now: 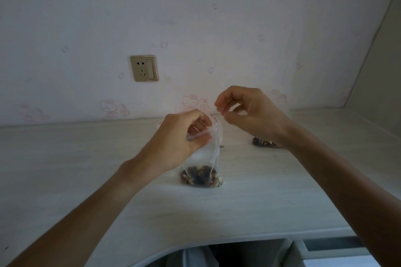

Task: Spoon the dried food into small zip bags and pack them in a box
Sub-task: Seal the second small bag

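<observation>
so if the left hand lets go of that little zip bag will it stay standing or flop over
Probably flop. The zip bag is thin, creased clear film, held up at the top by the left hand. The dried food fills only its bottom on the table, so the base may stay put while the empty top folds. It looks light.

Both forearms reach in from 7 and 5 o'clock. The left hand (180, 136) sits near centre, fingers curled and pinching. The right hand (249, 112) hovers higher at 1 o'clock, thumb and fingertips pinched together.
</observation>
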{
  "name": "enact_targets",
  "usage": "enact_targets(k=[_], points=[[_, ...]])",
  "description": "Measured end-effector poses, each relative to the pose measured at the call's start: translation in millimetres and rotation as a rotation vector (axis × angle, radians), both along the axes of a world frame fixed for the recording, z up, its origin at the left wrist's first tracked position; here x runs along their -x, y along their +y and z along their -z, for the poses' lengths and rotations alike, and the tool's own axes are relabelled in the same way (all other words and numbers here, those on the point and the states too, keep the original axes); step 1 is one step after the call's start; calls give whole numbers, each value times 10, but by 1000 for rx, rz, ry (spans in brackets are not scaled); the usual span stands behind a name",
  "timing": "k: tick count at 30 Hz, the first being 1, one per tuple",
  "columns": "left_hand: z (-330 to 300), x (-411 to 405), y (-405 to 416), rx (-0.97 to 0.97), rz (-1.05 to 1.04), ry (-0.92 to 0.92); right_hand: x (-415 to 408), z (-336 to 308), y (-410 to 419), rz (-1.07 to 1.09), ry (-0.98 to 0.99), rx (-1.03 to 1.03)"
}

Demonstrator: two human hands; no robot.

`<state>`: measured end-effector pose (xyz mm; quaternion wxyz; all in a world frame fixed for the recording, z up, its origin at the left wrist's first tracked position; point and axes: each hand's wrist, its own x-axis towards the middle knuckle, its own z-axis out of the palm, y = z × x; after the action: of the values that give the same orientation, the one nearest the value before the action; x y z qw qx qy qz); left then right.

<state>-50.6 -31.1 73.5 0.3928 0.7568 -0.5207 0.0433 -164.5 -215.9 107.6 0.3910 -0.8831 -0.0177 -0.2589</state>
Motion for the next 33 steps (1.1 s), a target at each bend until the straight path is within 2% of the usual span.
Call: enact_targets(k=[4, 9, 13, 18, 25, 29, 33], points=[[-21, -38, 12, -3, 64, 92, -9, -36, -25, -115, 118, 220], [-76, -56, 62, -64, 144, 182, -109, -54, 7, -230, 274, 297], [-153, -79, 117, -144, 228, 213, -198, -108, -11, -178, 319, 457], [-265, -172, 185, -255, 227, 195, -227, -263, 19, -161, 311, 599], [-310, -206, 219, -355, 135, 53, -185, -397, 20, -185, 332, 664], [-392, -203, 224, -522, 116, 7, -196, -420, 37, -203, 350, 696], [-440, -172, 192, -596, 110, 41, -187, -467, 117, -259, 354, 561]])
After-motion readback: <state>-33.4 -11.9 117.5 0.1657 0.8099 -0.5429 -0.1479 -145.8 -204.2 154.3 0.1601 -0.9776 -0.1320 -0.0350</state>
